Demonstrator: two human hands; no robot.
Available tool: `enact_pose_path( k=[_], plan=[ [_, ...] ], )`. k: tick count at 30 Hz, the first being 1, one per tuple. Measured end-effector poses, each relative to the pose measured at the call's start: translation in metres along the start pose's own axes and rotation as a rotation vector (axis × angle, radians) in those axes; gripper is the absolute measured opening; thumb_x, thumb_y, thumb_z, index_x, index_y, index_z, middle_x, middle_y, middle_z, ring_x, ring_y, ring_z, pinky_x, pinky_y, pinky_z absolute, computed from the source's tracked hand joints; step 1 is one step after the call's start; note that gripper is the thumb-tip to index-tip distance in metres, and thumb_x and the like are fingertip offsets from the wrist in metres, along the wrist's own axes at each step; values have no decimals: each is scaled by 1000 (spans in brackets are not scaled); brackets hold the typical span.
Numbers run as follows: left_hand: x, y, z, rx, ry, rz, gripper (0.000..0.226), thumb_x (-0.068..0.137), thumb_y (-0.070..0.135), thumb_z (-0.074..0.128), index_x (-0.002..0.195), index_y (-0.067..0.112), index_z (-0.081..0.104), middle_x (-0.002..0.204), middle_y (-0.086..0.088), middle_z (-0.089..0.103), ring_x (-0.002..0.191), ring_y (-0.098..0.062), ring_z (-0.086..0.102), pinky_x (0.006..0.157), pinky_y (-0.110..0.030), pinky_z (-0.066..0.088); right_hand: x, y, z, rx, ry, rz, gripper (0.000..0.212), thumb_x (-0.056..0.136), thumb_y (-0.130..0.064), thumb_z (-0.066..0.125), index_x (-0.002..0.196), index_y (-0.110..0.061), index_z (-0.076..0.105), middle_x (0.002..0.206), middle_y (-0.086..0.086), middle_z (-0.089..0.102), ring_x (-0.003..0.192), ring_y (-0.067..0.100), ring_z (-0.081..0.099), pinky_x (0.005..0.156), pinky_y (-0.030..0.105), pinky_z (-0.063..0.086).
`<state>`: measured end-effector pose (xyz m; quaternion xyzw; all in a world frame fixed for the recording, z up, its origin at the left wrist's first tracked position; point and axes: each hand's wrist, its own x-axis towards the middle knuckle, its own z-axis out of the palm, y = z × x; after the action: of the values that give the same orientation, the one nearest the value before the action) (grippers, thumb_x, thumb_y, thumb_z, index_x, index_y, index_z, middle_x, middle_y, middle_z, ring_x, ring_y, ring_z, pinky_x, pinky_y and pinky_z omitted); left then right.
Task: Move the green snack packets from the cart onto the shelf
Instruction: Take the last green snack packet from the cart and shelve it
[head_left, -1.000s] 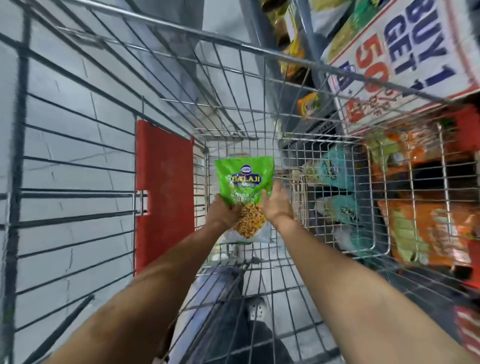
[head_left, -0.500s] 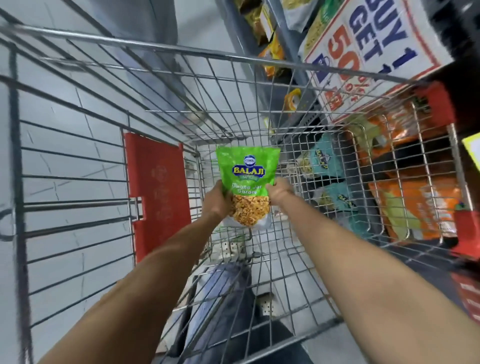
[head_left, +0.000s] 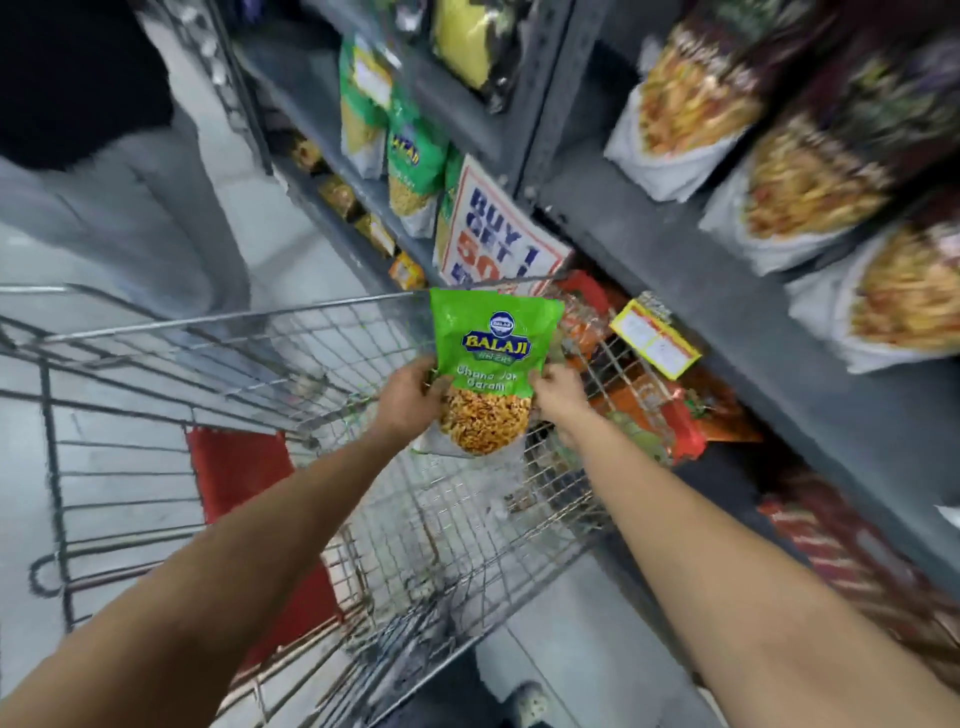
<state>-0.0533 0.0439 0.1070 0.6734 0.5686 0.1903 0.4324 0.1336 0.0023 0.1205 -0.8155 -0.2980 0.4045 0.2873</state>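
Observation:
A green snack packet (head_left: 493, 358) with a blue and yellow logo is held upright above the far end of the wire cart (head_left: 291, 338). My left hand (head_left: 408, 400) grips its left edge and my right hand (head_left: 558, 395) grips its right edge. The grey metal shelf (head_left: 675, 260) rises to the right of the cart. Matching green packets (head_left: 415, 156) stand on a shelf farther back. The cart's inside looks bare apart from a red flap (head_left: 234, 467).
A "Buy 1 Get 1" sign (head_left: 493, 228) hangs on the shelf just behind the held packet. White and dark snack bags (head_left: 779, 182) fill the upper right shelves, orange packs (head_left: 691, 395) the lower one. A person in grey trousers (head_left: 130, 208) stands beyond the cart.
Both hands have lifted the green packet out of the cart's depth to rim height, toward the shelf. My view has swung up and right, revealing the shelves.

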Motion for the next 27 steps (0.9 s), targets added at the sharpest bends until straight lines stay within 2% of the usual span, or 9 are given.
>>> enact_pose_path(
  k=[4,6,9,13,15,17,22,25,27],
  plan=[
    [-3,69,5,-76,2,234,14,90,11,59,99,2,64,83,-10,67,82,-21,63,65,-25,33,-34,-12,-62,101,190,-70,25,95,-17,50,104,2,63,94,13,63,87,17,52,66,26,37],
    [-7,98,12,-112,-49,311,13,89,11,60,99,4,65,82,-2,64,80,-11,58,68,-22,37,-50,-11,-94,162,274,-121,25,96,-13,48,104,7,61,91,11,64,86,14,49,57,26,29],
    [-17,141,28,-147,-122,440,15,87,21,58,96,11,65,85,-1,70,79,-10,61,71,-30,48,-74,-3,-139,229,363,-151,24,95,-12,48,105,5,63,89,6,60,86,14,50,63,23,30],
    [-51,213,62,-167,-211,559,19,90,5,58,76,11,47,52,-7,48,49,11,45,52,-8,34,-106,23,-210,339,466,-203,22,95,-15,50,98,3,62,91,16,66,82,18,53,73,32,40],
    [-62,238,81,-149,-214,603,20,89,8,59,73,8,48,54,-4,52,51,5,41,53,-18,37,-120,39,-241,385,523,-199,23,95,-19,50,95,1,62,91,18,66,81,18,53,73,32,40],
    [-76,262,110,-183,-257,637,21,88,17,59,76,2,51,64,-19,59,61,-6,44,57,-35,43,-143,57,-274,393,615,-207,19,94,-21,50,90,-5,60,85,12,61,81,19,52,74,34,40],
    [-142,330,177,-179,-314,756,24,90,7,58,69,5,46,53,2,49,48,7,42,56,-19,38,-209,105,-345,438,794,-185,38,97,-20,47,114,14,51,120,34,55,115,42,51,97,52,38],
    [-181,365,226,-221,-435,798,30,91,2,55,64,11,48,55,1,49,49,8,45,54,-13,37,-242,147,-391,460,905,-180,24,96,-18,47,91,4,55,87,23,58,86,31,56,76,41,42],
    [-208,391,261,-190,-473,846,39,91,3,56,60,21,39,52,9,40,43,5,41,49,-18,30,-266,176,-423,480,966,-155,26,97,-18,45,94,6,54,90,15,55,89,24,53,72,36,40]
  ],
)
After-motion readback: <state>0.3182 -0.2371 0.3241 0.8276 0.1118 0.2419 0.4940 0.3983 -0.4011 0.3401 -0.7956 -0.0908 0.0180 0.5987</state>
